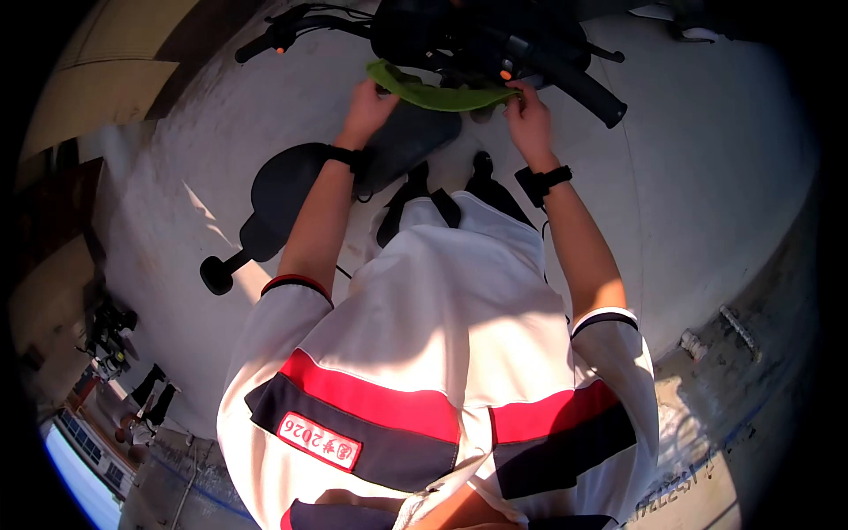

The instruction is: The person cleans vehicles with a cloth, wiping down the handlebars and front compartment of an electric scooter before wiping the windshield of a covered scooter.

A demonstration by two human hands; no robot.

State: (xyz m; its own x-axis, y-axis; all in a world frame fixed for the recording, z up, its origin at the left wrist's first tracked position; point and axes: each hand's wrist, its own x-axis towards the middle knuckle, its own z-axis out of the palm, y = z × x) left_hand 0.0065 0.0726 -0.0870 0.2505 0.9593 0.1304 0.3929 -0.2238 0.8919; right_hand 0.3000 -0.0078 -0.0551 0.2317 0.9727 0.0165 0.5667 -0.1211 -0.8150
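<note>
Your left hand [367, 110] and right hand [528, 119] each have their fingers pinched closed on one end of the green cloth [439, 92], stretched with its long axis crosswise over the scooter's handlebar [574, 81], while your shirt's red patch [319, 442] reads "2026".

Harsh sunlight, deep shadows, strong fisheye warp and dark vignetted corners.

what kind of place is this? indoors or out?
Likely outdoors, a paved yard or street: sunlit concrete ground, an electric scooter parked there, both hands holding a green cloth against it.
</note>
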